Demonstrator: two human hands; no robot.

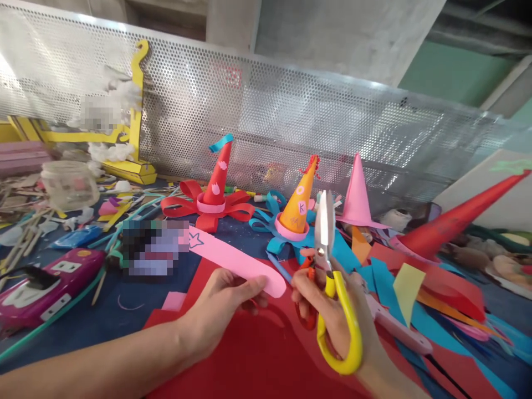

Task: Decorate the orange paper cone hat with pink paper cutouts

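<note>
A long pink paper strip [236, 261] with a rounded end and a star drawn near its far end is pinched between the thumb and fingers of my left hand [226, 296]. My right hand [328, 310] holds yellow-handled scissors [341, 332], blades pointing up and shut. Orange-red handles also show within the right hand's grip; the rest of that tool is mostly hidden. Beneath both hands lies a red sheet [257, 354]. A blue pen [279, 268] rests just beyond it, between the hands.
Paper cones stand behind: red [216, 180], orange [301, 202] and pink [356, 194]. A longer red cone [461, 219] leans at right. Paper scraps [409, 291] and a glue gun [399, 327] lie at right. At left are a power strip [62, 282] and glass jar [70, 185].
</note>
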